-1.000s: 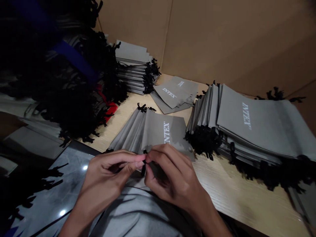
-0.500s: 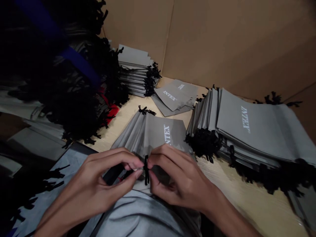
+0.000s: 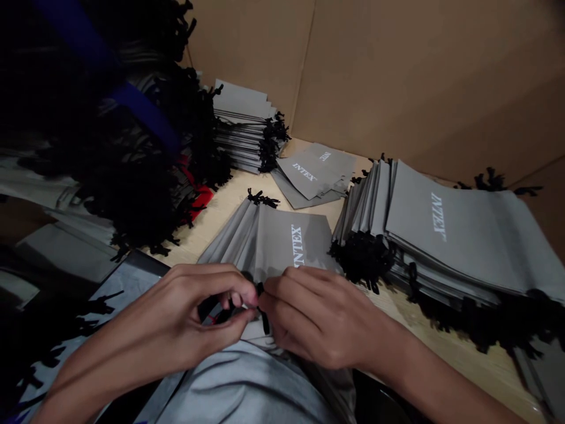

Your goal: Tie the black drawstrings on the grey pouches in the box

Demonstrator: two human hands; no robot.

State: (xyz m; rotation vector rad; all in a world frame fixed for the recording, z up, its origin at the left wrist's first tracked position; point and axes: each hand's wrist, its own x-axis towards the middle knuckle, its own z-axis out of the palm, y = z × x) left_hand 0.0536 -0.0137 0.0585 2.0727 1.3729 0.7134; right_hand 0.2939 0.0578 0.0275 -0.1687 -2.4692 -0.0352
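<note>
My left hand (image 3: 194, 318) and my right hand (image 3: 320, 315) meet in front of my body, fingertips nearly touching. Between them is a short black cord (image 3: 265, 323), its loose end pointing down. The left thumb and forefinger pinch at the cord; the right fingers are closed over it and hide much of it. Grey-brown cloth (image 3: 333, 383) hangs below my right hand, partly covered by it. Just beyond the hands lies a grey pouch (image 3: 276, 238) with white INTEX lettering, beside a fanned row of similar pouches (image 3: 229, 235) with black cord ends.
Stacked grey pouches (image 3: 415, 212) with black cords stand at right. Loose flat pouches (image 3: 304, 171) and another stack (image 3: 242, 132) are at the back, before a cardboard wall (image 3: 397, 70). A tall dark heap of corded pouches (image 3: 132, 188) with a blue strap (image 3: 143, 112) rises at left.
My right hand has rolled over, its fingers now curled around the cord and covering more of it. The left hand keeps its pinch in nearly the same place.
</note>
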